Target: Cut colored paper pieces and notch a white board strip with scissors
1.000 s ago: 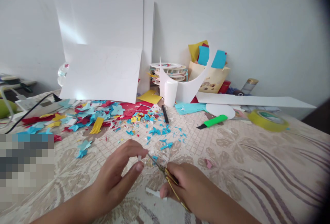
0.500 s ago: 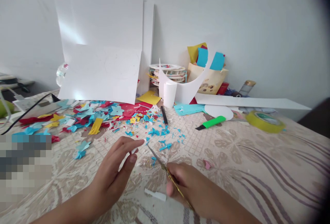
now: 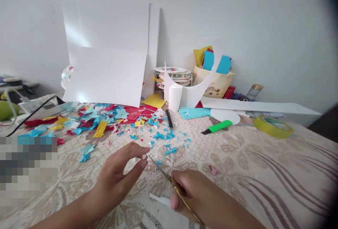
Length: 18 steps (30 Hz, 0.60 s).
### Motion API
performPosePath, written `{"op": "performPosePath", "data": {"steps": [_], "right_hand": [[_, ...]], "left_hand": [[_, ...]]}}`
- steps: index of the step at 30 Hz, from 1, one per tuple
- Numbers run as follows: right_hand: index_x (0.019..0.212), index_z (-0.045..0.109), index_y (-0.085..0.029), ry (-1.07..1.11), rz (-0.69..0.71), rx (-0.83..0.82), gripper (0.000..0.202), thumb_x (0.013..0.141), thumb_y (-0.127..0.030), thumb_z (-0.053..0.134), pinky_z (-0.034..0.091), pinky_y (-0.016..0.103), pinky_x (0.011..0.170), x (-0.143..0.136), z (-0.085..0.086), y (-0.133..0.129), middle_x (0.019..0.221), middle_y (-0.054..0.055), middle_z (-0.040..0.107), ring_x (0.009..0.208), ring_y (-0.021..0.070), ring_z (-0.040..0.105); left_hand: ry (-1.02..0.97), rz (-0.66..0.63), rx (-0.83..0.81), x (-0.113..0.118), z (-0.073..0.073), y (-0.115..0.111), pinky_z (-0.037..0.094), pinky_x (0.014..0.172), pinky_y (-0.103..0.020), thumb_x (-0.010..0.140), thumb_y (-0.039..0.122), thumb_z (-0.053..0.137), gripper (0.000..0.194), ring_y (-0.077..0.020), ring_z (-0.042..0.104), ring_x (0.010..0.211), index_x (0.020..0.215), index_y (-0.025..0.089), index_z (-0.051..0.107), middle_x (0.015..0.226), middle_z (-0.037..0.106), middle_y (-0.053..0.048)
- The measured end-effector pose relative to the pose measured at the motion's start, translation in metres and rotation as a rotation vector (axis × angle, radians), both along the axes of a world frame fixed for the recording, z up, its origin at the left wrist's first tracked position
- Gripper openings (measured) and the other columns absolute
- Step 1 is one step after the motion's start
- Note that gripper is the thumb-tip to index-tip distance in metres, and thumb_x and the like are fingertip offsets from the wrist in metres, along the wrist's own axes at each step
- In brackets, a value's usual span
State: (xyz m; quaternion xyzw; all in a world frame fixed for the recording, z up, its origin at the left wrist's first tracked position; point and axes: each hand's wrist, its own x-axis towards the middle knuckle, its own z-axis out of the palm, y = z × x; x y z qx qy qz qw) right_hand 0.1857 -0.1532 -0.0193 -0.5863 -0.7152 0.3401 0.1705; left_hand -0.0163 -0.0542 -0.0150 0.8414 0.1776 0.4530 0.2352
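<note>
My left hand (image 3: 118,172) is raised over the patterned cloth, thumb and fingertips pinching a tiny white piece (image 3: 144,157). From the right, my right hand (image 3: 195,193) grips gold-handled scissors (image 3: 182,198), whose thin blades point up and left, tips beside the white piece. Whether the blades touch it I cannot tell. A white paper strip (image 3: 160,198) lies on the cloth, its right end partly behind my right hand. Small blue scraps (image 3: 170,151) are scattered just beyond the blades.
Colourful paper cutouts (image 3: 89,116) spread across the left. A green cutter (image 3: 220,127), a black pen (image 3: 169,119) and yellow tape (image 3: 273,127) lie farther back. White boards (image 3: 105,77) lean on the wall beside stacked discs (image 3: 173,76) and a paper-filled container (image 3: 211,81).
My left fingertips have come closer together around the white piece, which shows more clearly. My right hand and the scissors have shifted slightly down. The whole view has moved a little.
</note>
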Motion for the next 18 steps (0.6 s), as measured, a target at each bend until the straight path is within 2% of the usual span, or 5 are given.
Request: {"op": "performPosePath", "data": {"steps": [5, 12, 18], "right_hand": [[0.074, 0.049, -0.019, 0.003, 0.018, -0.007, 0.011, 0.079, -0.029, 0.051, 0.025, 0.015, 0.043, 0.000, 0.003, 0.000, 0.063, -0.006, 0.048, 0.053, 0.0067, 0.040], [0.067, 0.043, -0.017, -0.043, 0.078, 0.046, 0.027, 0.080, -0.039, 0.053, 0.019, 0.017, 0.040, 0.005, 0.002, 0.002, 0.056, -0.007, 0.044, 0.048, 0.0050, 0.035], [0.068, 0.043, -0.017, -0.065, 0.111, -0.041, 0.027, 0.083, -0.039, 0.045, 0.019, 0.016, 0.038, 0.011, -0.007, 0.002, 0.057, -0.007, 0.040, 0.047, 0.0051, 0.032]], "left_hand": [[0.012, -0.061, -0.071, -0.002, -0.001, -0.003, 0.044, 0.069, -0.027, 0.077, 0.004, 0.052, 0.030, -0.0142, 0.054, 0.079, 0.100, 0.023, 0.052, 0.083, 0.056, -0.001], [0.044, -0.078, -0.070, 0.001, 0.005, -0.005, 0.042, 0.069, -0.028, 0.075, 0.007, 0.056, 0.027, -0.0143, 0.051, 0.077, 0.097, 0.022, 0.054, 0.079, 0.053, -0.001], [0.089, -0.089, -0.111, 0.000, 0.004, -0.002, 0.043, 0.068, -0.029, 0.076, 0.008, 0.055, 0.023, -0.0149, 0.050, 0.077, 0.093, 0.023, 0.051, 0.080, 0.050, -0.001]]}}
